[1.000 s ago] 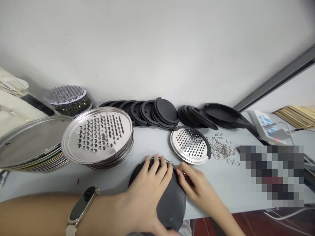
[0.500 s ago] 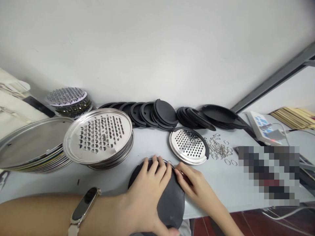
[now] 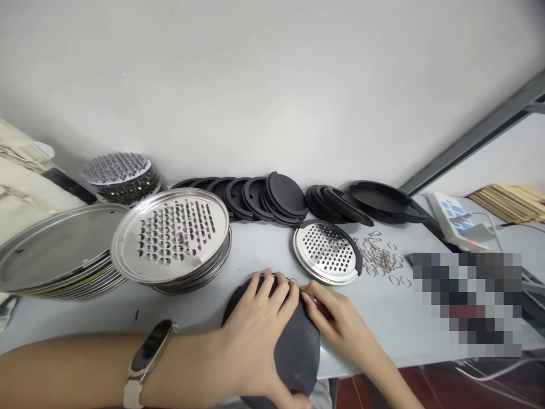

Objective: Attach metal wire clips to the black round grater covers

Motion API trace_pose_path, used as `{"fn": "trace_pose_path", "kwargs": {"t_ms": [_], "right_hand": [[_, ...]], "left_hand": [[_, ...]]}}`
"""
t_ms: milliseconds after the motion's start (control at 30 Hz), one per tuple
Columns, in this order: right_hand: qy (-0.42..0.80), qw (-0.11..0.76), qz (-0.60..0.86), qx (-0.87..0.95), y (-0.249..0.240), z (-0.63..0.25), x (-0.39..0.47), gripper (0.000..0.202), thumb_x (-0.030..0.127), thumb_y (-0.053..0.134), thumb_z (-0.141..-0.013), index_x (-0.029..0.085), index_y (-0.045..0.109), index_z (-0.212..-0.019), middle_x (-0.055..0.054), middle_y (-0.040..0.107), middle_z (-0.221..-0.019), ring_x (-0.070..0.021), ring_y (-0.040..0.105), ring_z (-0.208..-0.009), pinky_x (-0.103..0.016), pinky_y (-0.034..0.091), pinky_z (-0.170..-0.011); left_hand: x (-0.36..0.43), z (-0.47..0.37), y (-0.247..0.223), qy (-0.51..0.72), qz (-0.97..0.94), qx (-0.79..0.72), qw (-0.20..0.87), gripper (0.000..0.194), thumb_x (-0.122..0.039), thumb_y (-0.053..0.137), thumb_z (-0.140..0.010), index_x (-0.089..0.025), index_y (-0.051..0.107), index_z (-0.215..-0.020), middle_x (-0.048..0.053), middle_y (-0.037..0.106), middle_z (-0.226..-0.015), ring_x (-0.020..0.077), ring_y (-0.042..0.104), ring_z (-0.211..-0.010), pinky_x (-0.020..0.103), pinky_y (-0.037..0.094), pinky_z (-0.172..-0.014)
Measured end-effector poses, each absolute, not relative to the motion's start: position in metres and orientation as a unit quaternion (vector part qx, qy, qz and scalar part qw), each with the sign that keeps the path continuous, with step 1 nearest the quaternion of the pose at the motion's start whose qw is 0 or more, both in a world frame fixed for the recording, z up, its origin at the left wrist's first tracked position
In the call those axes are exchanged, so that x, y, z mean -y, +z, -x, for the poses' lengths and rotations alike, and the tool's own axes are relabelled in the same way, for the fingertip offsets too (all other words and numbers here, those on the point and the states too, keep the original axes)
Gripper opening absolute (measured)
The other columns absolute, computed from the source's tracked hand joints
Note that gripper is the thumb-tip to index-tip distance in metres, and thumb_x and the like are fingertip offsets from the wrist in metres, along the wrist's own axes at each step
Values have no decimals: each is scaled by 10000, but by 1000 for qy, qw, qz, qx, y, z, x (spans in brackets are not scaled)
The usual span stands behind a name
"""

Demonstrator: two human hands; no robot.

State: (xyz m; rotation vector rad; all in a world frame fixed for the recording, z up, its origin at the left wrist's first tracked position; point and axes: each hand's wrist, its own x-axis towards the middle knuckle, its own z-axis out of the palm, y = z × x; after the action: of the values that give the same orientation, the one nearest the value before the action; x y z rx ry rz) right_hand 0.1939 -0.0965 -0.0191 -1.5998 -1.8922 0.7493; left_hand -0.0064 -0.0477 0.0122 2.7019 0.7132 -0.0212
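Note:
My left hand (image 3: 259, 329) spans a round black plastic disc (image 3: 298, 355) at the table's front edge. Its fingertips press on the far rim and its thumb lies at the near side, so it grips the disc. A small metal ring (image 3: 294, 280) shows at the disc's far right rim, partly hidden by fingers. There my right hand (image 3: 334, 312) is closed in a pinch on the ring. Just beyond the hands lies a small round metal grater (image 3: 327, 250) with a black strip along its right rim. A heap of loose metal rings (image 3: 381, 258) sits to its right.
Large round metal graters (image 3: 170, 233) are stacked at the left, beside a pile of wide metal discs (image 3: 59, 244). Black plastic discs (image 3: 286, 194) line the wall. A spiked stack (image 3: 117, 170) stands at the back left. A white power strip (image 3: 457, 218) lies at the right.
My left forearm has shifted very slightly to the right. Both hands keep their places on the black disc and the ring.

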Motion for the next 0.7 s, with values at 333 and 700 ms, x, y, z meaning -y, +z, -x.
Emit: {"fn": "trace_pose_path", "kwargs": {"t_ms": [333, 700], "right_hand": [[271, 265, 590, 713, -17, -195, 98, 220, 263, 389, -998, 216, 436, -788, 26, 488, -683, -122, 448, -583, -232, 362, -564], [272, 255, 581, 724, -15, -196, 96, 271, 253, 385, -997, 221, 360, -729, 32, 448, -666, -121, 431, -584, -234, 337, -558]], "left_hand": [[48, 8, 10, -13, -950, -255, 180, 1161, -781, 505, -634, -54, 210, -1490, 234, 277, -1519, 458, 200, -1394, 557, 127, -1153], [49, 7, 13, -15, -948, -254, 192, 1146, -746, 542, -646, -40, 220, -1489, 239, 294, -1514, 456, 220, -1390, 551, 133, -1155]]}}
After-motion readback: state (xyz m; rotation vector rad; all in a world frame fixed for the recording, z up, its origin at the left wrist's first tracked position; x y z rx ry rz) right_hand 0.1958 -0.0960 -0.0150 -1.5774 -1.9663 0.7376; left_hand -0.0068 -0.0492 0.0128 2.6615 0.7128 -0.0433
